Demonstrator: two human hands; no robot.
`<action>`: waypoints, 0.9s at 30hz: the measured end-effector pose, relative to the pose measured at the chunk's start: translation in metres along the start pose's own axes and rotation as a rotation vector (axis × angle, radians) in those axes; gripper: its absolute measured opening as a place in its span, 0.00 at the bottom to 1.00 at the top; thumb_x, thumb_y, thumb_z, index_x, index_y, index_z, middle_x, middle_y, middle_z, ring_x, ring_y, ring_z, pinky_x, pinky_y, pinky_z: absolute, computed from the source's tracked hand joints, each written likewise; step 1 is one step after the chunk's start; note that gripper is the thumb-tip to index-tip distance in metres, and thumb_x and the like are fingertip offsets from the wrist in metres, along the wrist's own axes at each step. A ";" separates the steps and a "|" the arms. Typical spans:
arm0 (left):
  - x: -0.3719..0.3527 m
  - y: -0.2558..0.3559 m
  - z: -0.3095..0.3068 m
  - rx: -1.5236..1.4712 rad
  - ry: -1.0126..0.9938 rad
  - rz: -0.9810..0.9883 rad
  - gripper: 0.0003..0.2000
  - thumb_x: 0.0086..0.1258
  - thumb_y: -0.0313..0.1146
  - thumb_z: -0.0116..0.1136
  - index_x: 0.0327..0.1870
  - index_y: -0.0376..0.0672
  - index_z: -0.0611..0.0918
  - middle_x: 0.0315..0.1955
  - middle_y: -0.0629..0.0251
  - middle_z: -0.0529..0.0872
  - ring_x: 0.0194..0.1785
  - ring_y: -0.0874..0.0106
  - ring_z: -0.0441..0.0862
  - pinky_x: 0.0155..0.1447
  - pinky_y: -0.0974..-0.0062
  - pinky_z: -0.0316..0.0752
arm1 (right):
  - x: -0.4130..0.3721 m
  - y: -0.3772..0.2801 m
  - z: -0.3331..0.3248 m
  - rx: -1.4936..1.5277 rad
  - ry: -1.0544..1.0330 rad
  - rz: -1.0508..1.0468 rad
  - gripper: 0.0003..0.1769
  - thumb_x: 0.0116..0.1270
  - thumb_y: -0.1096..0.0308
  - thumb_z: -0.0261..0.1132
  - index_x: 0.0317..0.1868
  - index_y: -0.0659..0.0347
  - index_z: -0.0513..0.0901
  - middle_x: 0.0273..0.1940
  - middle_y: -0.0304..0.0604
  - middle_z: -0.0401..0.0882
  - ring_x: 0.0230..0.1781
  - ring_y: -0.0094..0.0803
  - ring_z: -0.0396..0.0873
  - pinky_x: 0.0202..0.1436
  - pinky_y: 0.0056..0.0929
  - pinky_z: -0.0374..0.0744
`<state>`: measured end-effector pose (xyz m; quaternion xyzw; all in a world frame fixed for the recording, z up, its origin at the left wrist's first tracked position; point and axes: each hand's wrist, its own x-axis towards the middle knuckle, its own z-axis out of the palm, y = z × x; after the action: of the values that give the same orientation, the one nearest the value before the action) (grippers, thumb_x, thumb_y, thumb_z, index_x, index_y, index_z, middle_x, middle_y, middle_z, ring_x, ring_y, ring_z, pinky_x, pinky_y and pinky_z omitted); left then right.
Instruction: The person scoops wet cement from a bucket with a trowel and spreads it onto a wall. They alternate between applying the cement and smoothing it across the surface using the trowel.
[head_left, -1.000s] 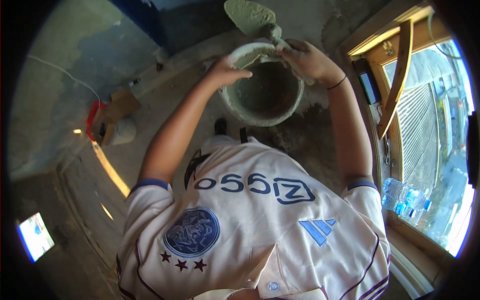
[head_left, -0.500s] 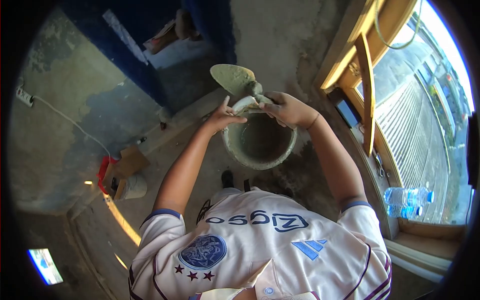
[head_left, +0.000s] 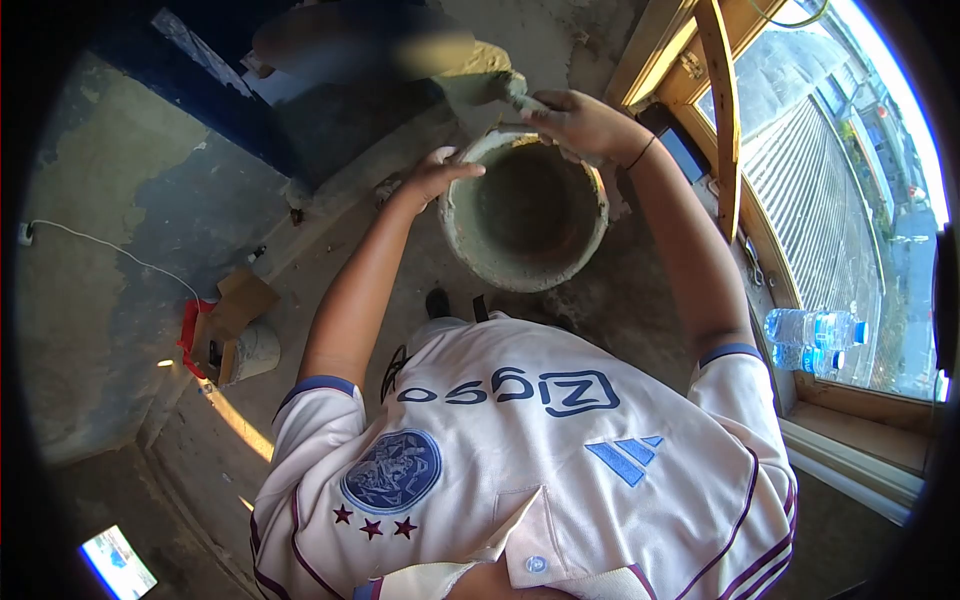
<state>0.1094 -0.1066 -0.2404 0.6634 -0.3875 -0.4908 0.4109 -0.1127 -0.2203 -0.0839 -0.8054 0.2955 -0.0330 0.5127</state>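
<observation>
A mortar-coated bucket (head_left: 455, 245) is in front of me, its opening facing up towards me and its inside smeared grey. My left hand (head_left: 440, 178) grips its rim at the far left, thumb lying over the edge. In my right hand (head_left: 582, 122) is the handle of a trowel (head_left: 480, 62), held above the far right of the rim. The trowel's blade points left, and a blurred shape partly covers it. Some of my right fingers reach down close to the bucket's rim.
A cardboard box (head_left: 246, 303) sits on a pale bucket (head_left: 258, 352) at the left, by a red object (head_left: 190, 325). Water bottles (head_left: 812, 328) stand on the window ledge at the right. A wooden strip (head_left: 722, 120) crosses the window frame. A blurred shape (head_left: 365, 45) spans the top.
The bucket now looks larger, with more of its inside facing me. The trowel and my right hand have shifted up in view. A blurred shape has come in at the top.
</observation>
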 end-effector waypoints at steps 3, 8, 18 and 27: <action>-0.001 0.016 0.006 0.037 0.035 0.075 0.24 0.47 0.47 0.72 0.36 0.37 0.77 0.31 0.63 0.81 0.36 0.75 0.78 0.42 0.77 0.72 | 0.001 0.017 -0.011 0.046 0.057 0.065 0.26 0.67 0.51 0.58 0.53 0.67 0.75 0.27 0.37 0.75 0.19 0.23 0.71 0.24 0.23 0.72; -0.003 0.028 0.003 0.284 0.196 0.329 0.17 0.48 0.41 0.71 0.22 0.41 0.74 0.19 0.67 0.76 0.25 0.77 0.73 0.30 0.74 0.68 | -0.001 0.043 -0.022 0.101 0.144 -0.005 0.25 0.69 0.52 0.57 0.51 0.68 0.76 0.28 0.37 0.76 0.17 0.21 0.70 0.21 0.22 0.71; -0.019 0.044 -0.034 0.353 0.455 0.342 0.15 0.50 0.33 0.69 0.19 0.39 0.72 0.15 0.65 0.75 0.19 0.75 0.71 0.26 0.72 0.67 | -0.096 0.020 0.007 0.009 0.193 0.160 0.18 0.68 0.55 0.57 0.39 0.66 0.76 0.21 0.40 0.71 0.19 0.23 0.70 0.23 0.27 0.68; -0.049 0.069 -0.053 0.259 0.439 0.385 0.06 0.49 0.22 0.57 0.25 0.41 0.73 0.20 0.72 0.74 0.24 0.82 0.68 0.29 0.80 0.65 | -0.065 0.043 0.067 -0.609 0.160 -0.088 0.12 0.60 0.59 0.61 0.38 0.58 0.80 0.30 0.51 0.80 0.34 0.49 0.79 0.38 0.45 0.76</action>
<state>0.1425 -0.0773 -0.1508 0.7145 -0.4674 -0.1958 0.4823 -0.1615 -0.1459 -0.1361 -0.9287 0.2961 -0.0283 0.2215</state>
